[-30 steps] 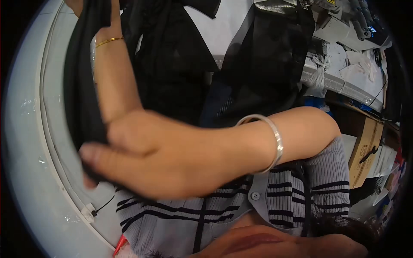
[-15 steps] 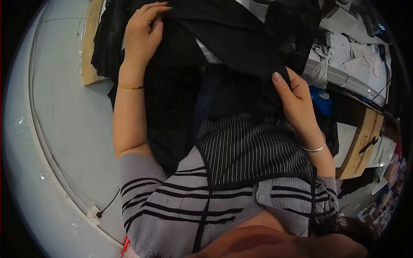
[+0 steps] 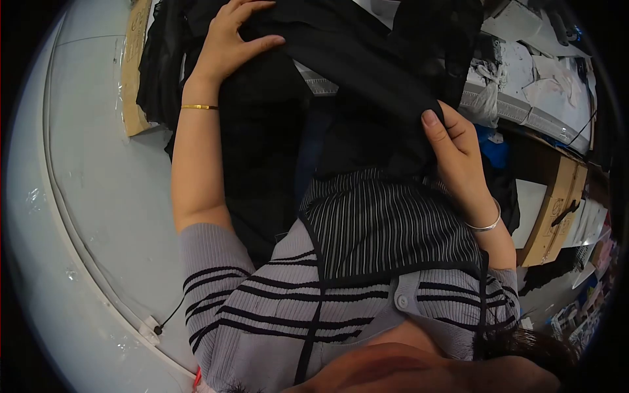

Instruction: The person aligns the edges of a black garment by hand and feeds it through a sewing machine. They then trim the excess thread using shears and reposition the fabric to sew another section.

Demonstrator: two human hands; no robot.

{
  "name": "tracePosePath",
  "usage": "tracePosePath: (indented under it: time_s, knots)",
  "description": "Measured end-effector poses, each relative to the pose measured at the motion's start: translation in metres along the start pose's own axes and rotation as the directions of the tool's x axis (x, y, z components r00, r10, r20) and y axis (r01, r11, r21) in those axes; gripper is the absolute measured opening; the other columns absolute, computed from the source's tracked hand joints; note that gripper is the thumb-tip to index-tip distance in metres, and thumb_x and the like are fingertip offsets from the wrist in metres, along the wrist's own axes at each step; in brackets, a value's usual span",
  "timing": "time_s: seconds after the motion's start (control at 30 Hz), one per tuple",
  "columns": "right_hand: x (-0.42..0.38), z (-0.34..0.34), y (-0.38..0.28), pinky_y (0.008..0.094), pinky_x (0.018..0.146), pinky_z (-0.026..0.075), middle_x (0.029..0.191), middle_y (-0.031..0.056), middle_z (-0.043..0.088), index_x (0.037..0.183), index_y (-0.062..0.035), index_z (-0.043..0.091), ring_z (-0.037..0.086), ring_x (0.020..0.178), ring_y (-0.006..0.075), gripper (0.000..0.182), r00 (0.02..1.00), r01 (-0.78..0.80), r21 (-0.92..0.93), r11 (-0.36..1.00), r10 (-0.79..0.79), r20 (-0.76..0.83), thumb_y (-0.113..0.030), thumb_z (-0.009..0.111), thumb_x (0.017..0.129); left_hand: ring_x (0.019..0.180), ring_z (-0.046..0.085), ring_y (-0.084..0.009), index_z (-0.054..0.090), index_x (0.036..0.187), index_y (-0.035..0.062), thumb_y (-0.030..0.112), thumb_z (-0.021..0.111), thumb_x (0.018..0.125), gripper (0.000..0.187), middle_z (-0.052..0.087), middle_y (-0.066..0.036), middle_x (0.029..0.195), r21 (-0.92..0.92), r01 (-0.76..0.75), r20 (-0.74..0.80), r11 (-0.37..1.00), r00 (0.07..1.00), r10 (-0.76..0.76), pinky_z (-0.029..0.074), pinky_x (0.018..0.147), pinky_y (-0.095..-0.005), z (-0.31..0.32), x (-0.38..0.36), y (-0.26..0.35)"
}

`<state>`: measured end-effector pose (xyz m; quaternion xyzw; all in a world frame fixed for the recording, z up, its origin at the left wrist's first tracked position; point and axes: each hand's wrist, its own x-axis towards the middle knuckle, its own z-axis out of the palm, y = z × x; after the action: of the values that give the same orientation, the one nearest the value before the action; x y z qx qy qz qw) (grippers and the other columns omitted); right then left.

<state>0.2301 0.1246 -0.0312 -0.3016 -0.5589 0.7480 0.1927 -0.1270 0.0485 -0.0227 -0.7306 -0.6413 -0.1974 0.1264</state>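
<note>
A black garment (image 3: 367, 72) lies spread in front of me across the table and my lap. My left hand (image 3: 229, 39), with a thin gold bracelet on its wrist, grips a fold of this cloth at the top left, thumb stretched out over it. My right hand (image 3: 452, 147), with a silver bangle on its wrist, pinches the garment's lower edge at the right. Below the hands, a black-and-white striped piece of cloth (image 3: 386, 223) covers my lap over a grey striped top.
A curved white table (image 3: 98, 190) fills the left side, with a cardboard piece (image 3: 134, 65) under the black cloth. At the right are a cluttered bench with white scraps (image 3: 544, 72), a long ruler-like strip (image 3: 517, 118) and a cardboard box (image 3: 557, 203).
A second ago my right arm crossed low in front of the view; it has swung back right and taken the garment's edge. My left hand has shifted slightly up with its thumb spread.
</note>
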Motion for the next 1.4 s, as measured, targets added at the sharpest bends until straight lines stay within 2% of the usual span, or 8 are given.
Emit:
tracePosePath:
  time_s: [0.23, 0.37, 0.4, 0.5, 0.6, 0.8, 0.87, 1.4]
  knots:
    - [-0.003, -0.004, -0.005, 0.0200, 0.068, 0.040, 0.081, -0.0081, 0.054, 0.098, -0.0003, 0.063, 0.045, 0.076, 0.0017, 0.026, 0.998, 0.057, -0.057, 0.997, -0.057, 0.001, -0.023, 0.057, 0.107, 0.105, 0.066, -0.0153, 0.069, 0.123, 0.0047, 0.007, 0.065, 0.095, 0.028, 0.070, -0.005, 0.117, -0.439, 0.450, -0.094, 0.778, 0.838, -0.537, 0.051, 0.095, -0.0292, 0.005, -0.042, -0.079]
    - [-0.008, -0.016, -0.009, 0.0237, 0.060, 0.033, 0.071, -0.0069, 0.039, 0.085, -0.0035, 0.052, 0.035, 0.069, 0.0040, 0.027, 0.812, 0.034, 0.012, 0.999, -0.035, 0.583, -0.020, 0.058, 0.106, 0.080, 0.069, -0.0194, 0.058, 0.105, -0.0033, 0.004, 0.053, 0.099, 0.011, 0.070, -0.014, 0.092, -0.568, 0.247, -0.654, 0.785, 0.443, -0.613, 0.060, 0.076, -0.0294, -0.089, -0.030, -0.056]
    - [0.001, -0.025, -0.012, 0.0255, 0.062, 0.040, 0.076, -0.0033, 0.048, 0.091, -0.0019, 0.059, 0.044, 0.070, 0.0073, 0.021, 0.614, 0.063, -0.089, 0.994, 0.032, 0.789, -0.020, 0.063, 0.101, 0.078, 0.069, -0.0201, 0.058, 0.103, -0.0038, 0.002, 0.053, 0.097, 0.009, 0.070, -0.015, 0.092, -0.509, 0.215, -0.689, 0.834, 0.478, -0.544, 0.061, 0.074, -0.0297, -0.117, -0.018, -0.026]
    - [0.004, -0.030, -0.011, 0.0292, 0.068, 0.047, 0.092, 0.0033, 0.060, 0.107, -0.0018, 0.065, 0.056, 0.078, 0.0127, 0.025, 0.777, 0.464, -0.382, 0.799, -0.161, 0.608, -0.021, 0.072, 0.093, 0.081, 0.070, -0.0219, 0.058, 0.102, -0.0049, -0.006, 0.053, 0.090, 0.014, 0.070, -0.017, 0.094, -0.496, 0.041, -0.492, 0.867, 0.810, -0.320, 0.063, 0.079, -0.0307, -0.172, 0.002, 0.059]
    - [0.012, 0.003, -0.032, 0.0304, 0.069, 0.049, 0.102, 0.0060, 0.065, 0.124, -0.0039, 0.061, 0.060, 0.080, 0.0134, 0.046, 0.807, 0.571, -0.010, 0.821, -0.559, 0.191, -0.021, 0.080, 0.085, 0.088, 0.070, -0.0219, 0.067, 0.103, 0.0011, -0.011, 0.067, 0.070, 0.035, 0.071, -0.013, 0.096, -0.191, -0.003, -0.051, 0.982, 0.999, -0.007, 0.057, 0.076, -0.0313, -0.113, 0.050, 0.145]
    - [0.019, -0.012, -0.022, 0.0234, 0.059, 0.040, 0.070, -0.0039, 0.052, 0.104, -0.0011, 0.067, 0.047, 0.066, 0.0048, 0.016, 0.957, 0.281, 0.023, 0.959, -0.282, 0.064, -0.015, 0.067, 0.097, 0.089, 0.064, -0.0087, 0.067, 0.104, -0.0004, -0.008, 0.069, 0.084, 0.021, 0.067, 0.000, 0.092, -0.473, 0.276, 0.200, 0.837, 0.958, -0.203, 0.050, 0.079, -0.0223, -0.051, 0.073, 0.159]
    - [0.018, -0.034, -0.015, 0.0237, 0.061, 0.041, 0.072, -0.0044, 0.054, 0.103, 0.0006, 0.067, 0.048, 0.068, 0.0044, 0.017, 0.971, 0.162, 0.034, 0.986, -0.165, 0.175, -0.016, 0.067, 0.098, 0.081, 0.064, -0.0054, 0.071, 0.105, 0.0016, 0.004, 0.071, 0.093, 0.011, 0.070, 0.001, 0.090, -0.819, 0.461, 0.341, 0.341, 0.870, -0.356, 0.050, 0.069, -0.0220, -0.042, 0.069, 0.153]
    - [0.039, -0.031, -0.030, 0.0262, 0.058, 0.043, 0.084, 0.0052, 0.063, 0.095, -0.0012, 0.066, 0.052, 0.062, 0.0150, 0.010, 0.808, 0.550, -0.325, 0.770, -0.589, -0.028, -0.004, 0.073, 0.088, 0.082, 0.059, -0.0098, 0.067, 0.100, 0.0013, 0.007, 0.076, 0.089, 0.016, 0.065, -0.002, 0.102, -0.214, 0.098, -0.102, 0.972, 0.987, -0.122, 0.047, 0.080, -0.0230, 0.011, 0.135, 0.146]
